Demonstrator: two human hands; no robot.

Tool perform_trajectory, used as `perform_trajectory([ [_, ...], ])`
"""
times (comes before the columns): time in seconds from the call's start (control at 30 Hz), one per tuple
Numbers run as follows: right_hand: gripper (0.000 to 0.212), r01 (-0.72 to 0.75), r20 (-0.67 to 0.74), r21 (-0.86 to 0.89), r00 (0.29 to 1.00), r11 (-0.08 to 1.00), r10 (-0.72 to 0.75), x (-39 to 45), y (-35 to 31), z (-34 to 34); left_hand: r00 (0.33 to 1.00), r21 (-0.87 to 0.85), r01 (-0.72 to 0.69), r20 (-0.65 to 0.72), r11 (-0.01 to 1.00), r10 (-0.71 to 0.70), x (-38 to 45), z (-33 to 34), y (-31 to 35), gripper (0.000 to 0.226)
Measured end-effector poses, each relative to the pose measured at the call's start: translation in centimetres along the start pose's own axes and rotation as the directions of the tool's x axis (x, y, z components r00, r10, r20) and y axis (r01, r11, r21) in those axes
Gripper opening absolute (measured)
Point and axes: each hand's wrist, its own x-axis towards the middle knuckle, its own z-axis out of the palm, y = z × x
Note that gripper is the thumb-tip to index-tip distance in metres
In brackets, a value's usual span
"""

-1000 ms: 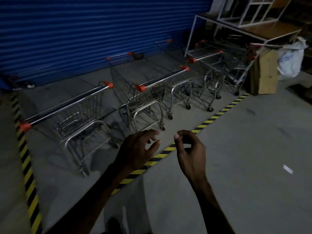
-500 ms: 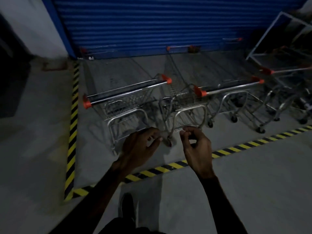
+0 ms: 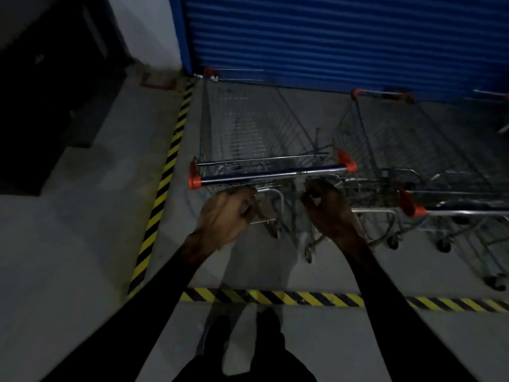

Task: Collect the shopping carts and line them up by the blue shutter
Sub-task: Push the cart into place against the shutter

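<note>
A wire shopping cart point(image 3: 245, 133) stands nose-first at the blue shutter point(image 3: 344, 37), leftmost in the row. Its chrome handle bar point(image 3: 272, 173) with orange end caps runs across just beyond my hands. My left hand point(image 3: 225, 216) and my right hand point(image 3: 327, 210) hover a little short of and below that bar, fingers curled, holding nothing. A second cart point(image 3: 407, 139) stands to the right with its orange-capped handle point(image 3: 451, 209) near my right wrist. The nose of a third cart point(image 3: 493, 93) shows at the right edge.
Yellow-black floor tape runs up the left side point(image 3: 165, 177) and across in front of my feet point(image 3: 275, 297), framing the bay. A dark doorway or wall point(image 3: 41, 92) lies at the left. My legs and shoes point(image 3: 248, 354) are below.
The view swung left and closer, so the leftmost cart now sits straight ahead. Both hands rose toward its handle bar and their fingers curled tighter.
</note>
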Motion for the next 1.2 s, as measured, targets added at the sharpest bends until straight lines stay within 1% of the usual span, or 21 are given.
perform_trajectory([
  [0.1, 0.064, 0.101, 0.082, -0.227, 0.993, 0.969, -0.084, 5.0, 1.8, 0.7, 1.0, 0.094, -0.004, -0.001, 0.996, 0.004, 2.8, 0.6, -0.5, 0.037],
  [0.2, 0.074, 0.251, 0.119, -0.329, 0.967, 0.91, -0.223, 9.4, 4.9, 1.1, 0.998, 0.223, 0.047, 0.023, 0.974, -0.053, 5.3, 1.8, -1.8, 0.05],
  [0.27, 0.087, 0.265, 0.239, -0.367, 0.953, 0.892, -0.185, 11.3, 5.5, 0.3, 0.991, 0.317, 0.096, 0.056, 0.944, -0.119, 6.1, 2.9, -3.4, 0.057],
  [0.3, 0.085, 0.274, 0.321, -0.423, 0.937, 0.864, -0.14, 11.8, 5.2, -0.5, 0.987, 0.36, 0.112, 0.065, 0.926, -0.144, 6.2, 3.5, -4.1, 0.06],
  [0.33, 0.078, 0.283, 0.368, -0.468, 0.924, 0.837, -0.106, 12.1, 5.2, -1.0, 0.984, 0.4, 0.125, 0.065, 0.908, -0.164, 6.3, 3.8, -4.6, 0.062],
  [0.37, 0.075, 0.291, 0.392, -0.493, 0.916, 0.82, -0.09, 12.6, 5.5, -1.1, 0.982, 0.435, 0.138, 0.058, 0.89, -0.18, 6.4, 4.0, -4.9, 0.064],
  [0.4, 0.08, 0.291, 0.413, -0.491, 0.908, 0.821, -0.074, 12.7, 5.6, -1.3, 0.981, 0.467, 0.145, 0.05, 0.872, -0.19, 6.5, 4.0, -4.9, 0.064],
  [0.47, 0.106, 0.275, 0.415, -0.493, 0.908, 0.825, -0.054, 13.0, 6.1, -1.4, 0.985, 0.515, 0.125, 0.037, 0.848, -0.167, 6.6, 3.9, -5.2, 0.063],
  [0.5, 0.113, 0.264, 0.404, -0.507, 0.914, 0.821, -0.044, 13.2, 6.4, -1.3, 0.989, 0.534, 0.109, 0.029, 0.838, -0.148, 6.5, 3.6, -5.3, 0.062],
  [0.57, 0.109, 0.248, 0.421, -0.54, 0.907, 0.804, 0.003, 13.2, 6.1, -1.4, 0.992, 0.564, 0.098, 0.014, 0.82, -0.128, 6.2, 3.0, -5.4, 0.063],
  [0.6, 0.109, 0.233, 0.448, -0.541, 0.893, 0.808, 0.042, 13.0, 6.0, -1.2, 0.992, 0.572, 0.098, 0.008, 0.815, -0.125, 6.0, 2.8, -5.4, 0.063],
  [0.63, 0.114, 0.23, 0.464, -0.545, 0.884, 0.806, 0.062, 12.6, 5.5, -1.2, 0.992, 0.573, 0.099, 0.005, 0.814, -0.124, 5.7, 2.6, -5.4, 0.065],
  [0.7, 0.124, 0.21, 0.463, -0.557, 0.882, 0.804, 0.091, 11.6, 5.1, -0.7, 0.989, 0.557, 0.122, 0.003, 0.821, -0.149, 5.3, 2.2, -5.3, 0.073],
  [0.77, 0.122, 0.191, 0.431, -0.566, 0.898, 0.802, 0.09, 9.4, 4.3, -0.2, 0.983, 0.551, 0.152, 0.005, 0.82, -0.186, 4.4, 1.5, -6.1, 0.084],
  [0.83, 0.126, 0.183, 0.412, -0.57, 0.907, 0.801, 0.086, 6.2, 2.7, 0.6, 0.975, 0.569, 0.17, 0.019, 0.805, -0.22, 3.0, 0.4, -7.5, 0.103],
  [0.9, 0.131, 0.167, 0.375, -0.582, 0.924, 0.796, 0.08, 2.9, 0.8, 1.8, 0.975, 0.592, 0.142, 0.054, 0.793, -0.214, 1.5, -0.8, -8.6, 0.119],
  [0.93, 0.128, 0.155, 0.342, -0.583, 0.937, 0.798, 0.068, 1.3, 0.1, 2.8, 0.978, 0.597, 0.117, 0.07, 0.794, -0.197, 0.7, -1.6, -9.2, 0.12],
  [1.0, 0.123, 0.101, 0.287, -0.568, 0.955, 0.817, 0.081, -2.3, -1.6, 4.8, 0.986, 0.593, 0.066, 0.084, 0.802, -0.143, -1.6, -3.4, -10.4, 0.113],
  [1.1, 0.133, 0.022, 0.218, -0.568, 0.968, 0.823, 0.125, -7.5, -3.6, 7.6, 0.993, 0.584, -0.017, 0.107, 0.812, -0.056, -5.6, -5.9, -12.4, 0.105],
  [1.13, 0.13, -0.008, 0.205, -0.558, 0.968, 0.83, 0.147, -9.5, -4.6, 8.3, 0.991, 0.572, -0.037, 0.124, 0.819, -0.042, -7.3, -6.7, -13.1, 0.103],
  [1.2, 0.116, -0.035, 0.184, -0.563, 0.969, 0.826, 0.166, -12.9, -6.0, 9.6, 0.989, 0.537, -0.052, 0.145, 0.842, -0.032, -10.5, -8.0, -14.1, 0.103],
])
